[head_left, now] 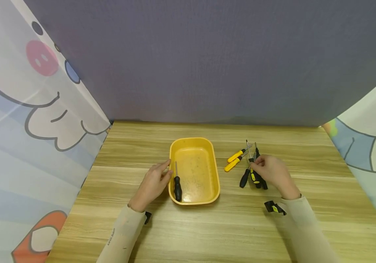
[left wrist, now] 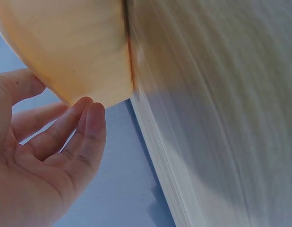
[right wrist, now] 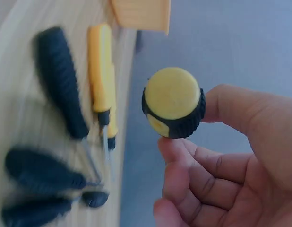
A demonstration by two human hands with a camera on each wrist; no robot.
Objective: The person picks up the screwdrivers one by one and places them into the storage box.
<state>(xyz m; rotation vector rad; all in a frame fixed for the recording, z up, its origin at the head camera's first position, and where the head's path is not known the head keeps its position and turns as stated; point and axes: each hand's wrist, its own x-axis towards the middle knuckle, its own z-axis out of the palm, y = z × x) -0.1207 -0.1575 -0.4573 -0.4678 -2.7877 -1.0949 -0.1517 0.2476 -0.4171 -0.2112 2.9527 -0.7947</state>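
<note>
My right hand [head_left: 271, 171] pinches a black-and-yellow screwdriver [right wrist: 173, 109] by its handle, thumb and fingertips curled round it, just above the pile of screwdrivers [head_left: 251, 175] on the tabletop [head_left: 207, 226]. Two yellow ones [head_left: 235, 160] lie just beside the pile, between it and the yellow tray [head_left: 215, 175]. My left hand [head_left: 153, 184] rests open, fingers straight, touching the tray's left wall. Inside the tray, a black screwdriver [head_left: 177, 184] lies along that wall. A small black-and-yellow piece [head_left: 274, 207] sits near my right wrist.
</note>
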